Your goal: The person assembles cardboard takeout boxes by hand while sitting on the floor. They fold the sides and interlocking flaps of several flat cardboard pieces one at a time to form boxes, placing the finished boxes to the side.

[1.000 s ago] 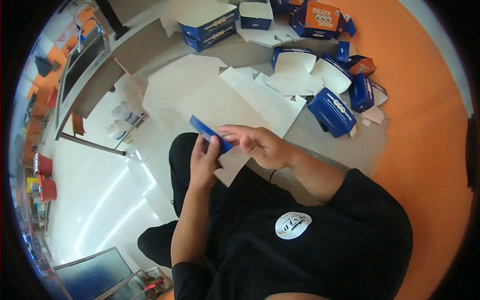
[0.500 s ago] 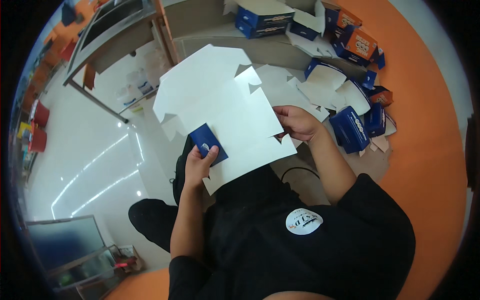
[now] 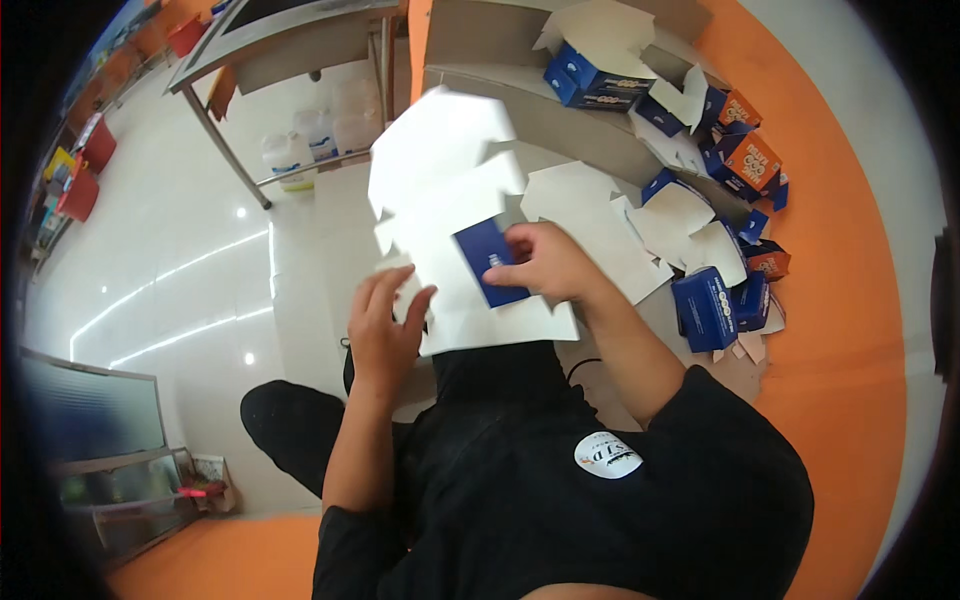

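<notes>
A flat, white cardboard box blank [image 3: 465,220] with notched edges lies over my lap, its far end blurred. On it sits a blue rectangular cardboard piece [image 3: 486,262]; I cannot tell whether it is joined to the blank. My right hand [image 3: 550,262] pinches this piece by its right side, thumb on top. At the blank's left edge is my left hand [image 3: 385,320], thumb and fingers apart with nothing gripped between them. Another white cardboard blank [image 3: 580,215] lies just beyond my right hand.
Blue box pieces [image 3: 708,308] and orange-and-blue boxes [image 3: 748,165] are piled at the right. More blue boxes [image 3: 595,80] stand in a large open carton [image 3: 500,95] at the back. A metal-legged table [image 3: 225,145] with plastic jugs [image 3: 288,155] beneath is at far left.
My left hand has let go of the blue piece, and my right hand now grips it, farther right on the blank. The view has shifted, so the background sits farther right.
</notes>
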